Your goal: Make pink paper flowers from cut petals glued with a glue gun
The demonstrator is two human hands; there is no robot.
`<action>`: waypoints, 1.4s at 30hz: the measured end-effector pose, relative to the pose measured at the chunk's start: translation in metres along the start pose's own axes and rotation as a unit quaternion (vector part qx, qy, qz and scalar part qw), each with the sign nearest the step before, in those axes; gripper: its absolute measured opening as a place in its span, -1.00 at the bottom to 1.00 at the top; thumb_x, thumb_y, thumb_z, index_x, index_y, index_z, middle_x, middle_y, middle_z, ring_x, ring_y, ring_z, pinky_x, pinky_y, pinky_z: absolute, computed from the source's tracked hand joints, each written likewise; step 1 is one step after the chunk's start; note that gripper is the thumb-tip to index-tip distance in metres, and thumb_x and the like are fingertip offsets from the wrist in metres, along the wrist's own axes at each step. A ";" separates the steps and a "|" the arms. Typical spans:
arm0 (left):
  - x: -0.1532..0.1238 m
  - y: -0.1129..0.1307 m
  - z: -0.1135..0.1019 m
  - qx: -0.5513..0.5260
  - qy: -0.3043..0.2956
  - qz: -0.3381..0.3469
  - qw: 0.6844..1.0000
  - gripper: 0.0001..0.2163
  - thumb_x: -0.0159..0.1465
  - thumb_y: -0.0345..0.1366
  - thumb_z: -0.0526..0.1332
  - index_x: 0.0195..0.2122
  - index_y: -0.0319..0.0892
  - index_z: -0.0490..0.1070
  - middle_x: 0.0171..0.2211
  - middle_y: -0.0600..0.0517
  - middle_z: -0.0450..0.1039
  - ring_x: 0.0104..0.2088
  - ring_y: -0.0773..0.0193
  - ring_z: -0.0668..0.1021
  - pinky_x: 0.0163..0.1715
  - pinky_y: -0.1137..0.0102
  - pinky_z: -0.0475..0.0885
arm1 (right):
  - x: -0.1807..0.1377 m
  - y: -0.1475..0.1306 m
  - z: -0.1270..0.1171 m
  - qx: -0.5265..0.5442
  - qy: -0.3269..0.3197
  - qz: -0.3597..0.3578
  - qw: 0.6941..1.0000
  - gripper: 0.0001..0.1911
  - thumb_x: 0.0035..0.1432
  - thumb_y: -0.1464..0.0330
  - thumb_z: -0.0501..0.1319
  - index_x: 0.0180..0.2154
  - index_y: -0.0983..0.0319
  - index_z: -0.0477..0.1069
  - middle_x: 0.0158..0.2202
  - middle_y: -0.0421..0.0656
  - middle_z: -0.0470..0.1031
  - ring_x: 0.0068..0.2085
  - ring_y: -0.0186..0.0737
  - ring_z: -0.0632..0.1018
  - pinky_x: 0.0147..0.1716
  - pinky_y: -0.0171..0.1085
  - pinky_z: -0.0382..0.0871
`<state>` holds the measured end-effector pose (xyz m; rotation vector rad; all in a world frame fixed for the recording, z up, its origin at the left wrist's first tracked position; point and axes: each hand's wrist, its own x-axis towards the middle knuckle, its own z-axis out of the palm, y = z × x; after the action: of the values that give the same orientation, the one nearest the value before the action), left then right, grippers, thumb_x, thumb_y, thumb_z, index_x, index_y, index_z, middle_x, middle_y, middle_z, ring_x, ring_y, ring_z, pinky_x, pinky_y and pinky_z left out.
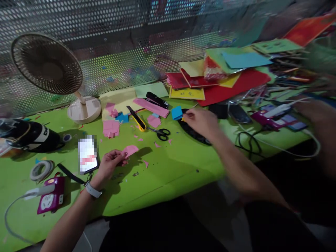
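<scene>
Thumb and fingers of my left hand (111, 161) pinch a small pink paper piece (130, 151) with a rounded edge, held just above the green table. My right hand (201, 121) reaches over a dark oval tray (195, 134), its fingers closed together. At those fingertips are the edge of a folded blue paper (176, 113) and a tiny yellow bit; which of them is gripped I cannot tell. Between the hands lie black scissors (163, 134), a yellow-handled box cutter (138, 120), pink paper squares (111, 128) and pink scraps. A black stapler (156, 100) rests behind them.
A fan (84, 109) stands back left, near a black bottle (36, 136), a tape roll (42, 170), a phone (88, 154) and a purple power bank (51, 194). Coloured paper (236, 85) is piled back right. Cables and another person's arm (319, 129) are at the right.
</scene>
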<state>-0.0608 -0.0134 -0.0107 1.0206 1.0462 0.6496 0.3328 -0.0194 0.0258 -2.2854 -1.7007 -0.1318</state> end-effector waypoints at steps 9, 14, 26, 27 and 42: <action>0.004 0.001 0.004 -0.016 0.021 -0.016 1.000 -0.66 -0.02 -0.15 0.53 -0.39 -0.26 0.50 -0.50 0.06 0.56 -0.55 0.46 0.52 -0.49 0.57 0.44 | -0.024 0.098 -0.006 0.020 0.021 0.107 0.994 -0.74 0.20 0.22 0.19 -0.23 0.24 0.54 -0.24 0.03 0.60 -0.24 -0.07 0.57 -0.24 -0.20 0.35; 0.006 0.001 0.004 -0.014 0.028 -0.019 0.999 -0.65 -0.05 -0.14 0.54 -0.39 -0.25 0.50 -0.51 0.07 0.56 -0.55 0.46 0.52 -0.48 0.58 0.44 | -0.013 0.069 0.001 0.055 0.025 0.062 0.996 -0.73 0.23 0.24 0.11 -0.20 0.21 0.54 -0.17 0.03 0.59 -0.21 -0.07 0.56 -0.20 -0.18 0.36; 0.001 -0.004 0.004 0.008 0.002 -0.006 1.000 -0.68 0.06 -0.11 0.47 -0.35 -0.24 0.50 -0.48 0.05 0.56 -0.52 0.43 0.52 -0.45 0.53 0.43 | 0.074 -0.004 0.035 0.050 -0.057 0.036 0.996 -0.83 0.11 0.29 0.22 -0.33 0.20 0.57 -0.24 -0.05 0.62 -0.15 0.00 0.55 -0.18 -0.16 0.33; 0.000 -0.003 0.004 0.010 -0.003 -0.005 1.000 -0.69 0.07 -0.11 0.46 -0.35 -0.25 0.50 -0.48 0.05 0.56 -0.52 0.43 0.52 -0.45 0.53 0.43 | 0.076 -0.009 0.035 0.085 -0.033 0.025 0.996 -0.83 0.13 0.30 0.21 -0.31 0.21 0.55 -0.26 -0.06 0.62 -0.19 -0.04 0.56 -0.22 -0.19 0.34; -0.004 -0.009 0.005 0.004 -0.034 -0.004 0.999 -0.67 0.13 -0.06 0.42 -0.35 -0.26 0.47 -0.50 0.03 0.56 -0.51 0.41 0.53 -0.44 0.50 0.43 | 0.099 -0.091 0.055 -0.080 0.015 -0.193 0.978 -0.56 0.35 0.43 -0.15 -0.13 0.39 0.48 -0.24 0.17 0.56 -0.18 0.04 0.50 -0.28 -0.17 0.16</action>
<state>-0.0580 -0.0224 -0.0164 1.0373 0.9934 0.6002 0.2705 0.1119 0.0131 -2.0143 -2.1687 -0.3941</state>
